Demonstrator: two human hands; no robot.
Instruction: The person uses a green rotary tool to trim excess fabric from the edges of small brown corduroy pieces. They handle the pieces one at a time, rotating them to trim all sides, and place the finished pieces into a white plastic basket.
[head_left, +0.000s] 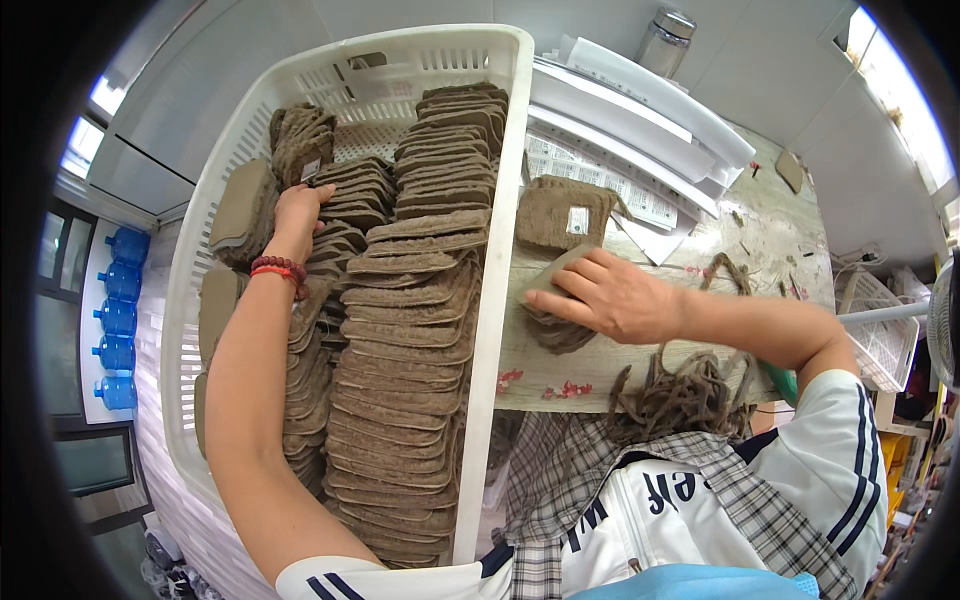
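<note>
My left hand (297, 220) reaches into a white plastic basket (505, 250), its fingers curled against brown fabric pads (355, 190) at the far left, by a small white label. Its fingertips are partly hidden. On the table, my right hand (625, 297) lies over a small stack of brown pads (558, 332), with its fingers closed around the top and side. Just beyond it lies another brown fuzzy stack (565, 212) bearing a white label. Long, tightly packed rows of the same pads (405, 400) stand on edge in the basket.
Paper sheets and rolls (640, 110) and a metal-lidded flask (667, 40) are at the table's back. A tangle of brown fabric strips (685, 395) hangs at its near edge. Blue water bottles (118, 318) line the far left; a white crate (880, 330) stands right.
</note>
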